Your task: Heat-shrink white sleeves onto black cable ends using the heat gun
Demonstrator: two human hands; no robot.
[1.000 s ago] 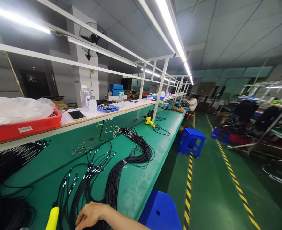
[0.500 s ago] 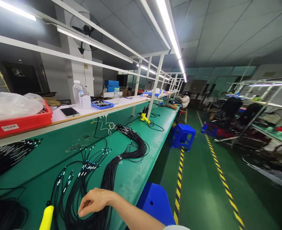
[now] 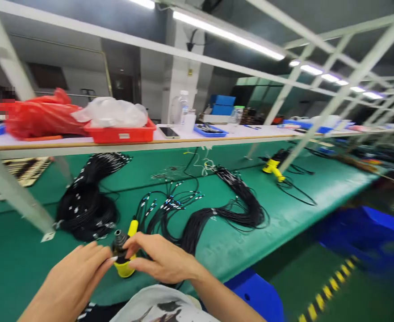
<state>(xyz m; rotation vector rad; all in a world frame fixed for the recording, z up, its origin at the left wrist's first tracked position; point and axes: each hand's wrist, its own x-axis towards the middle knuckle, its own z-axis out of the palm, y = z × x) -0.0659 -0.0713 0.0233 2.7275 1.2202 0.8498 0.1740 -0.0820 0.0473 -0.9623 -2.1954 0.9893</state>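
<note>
A yellow and black heat gun (image 3: pixel 125 269) stands near the bench's front edge, nozzle upward, its yellow handle pointing away. My left hand (image 3: pixel 78 275) is at its left side, fingers pressed together; a small whitish tip shows at the thumb and I cannot make out what it is. From the right my right hand (image 3: pixel 161 259) reaches to the gun's dark barrel, thumb and fingers curved and apart. Whether the fingers touch the barrel is unclear. Beyond the hands lies a bundle of black cables (image 3: pixel 197 226); thin cable ends with white and blue tips (image 3: pixel 172 203) fan out beside it.
Another black cable coil (image 3: pixel 86 205) lies at left by a white post (image 3: pixel 16 192). A shelf (image 3: pixel 210 139) above carries a red tray (image 3: pixel 119 134), a phone (image 3: pixel 169 132) and bottles. A second heat gun (image 3: pixel 274 167) rests farther right. Blue stools (image 3: pixel 255 295) stand beside the bench.
The view has swung left and down. My left hand has come into view, and my right hand has moved from the cable bundle to the heat gun.
</note>
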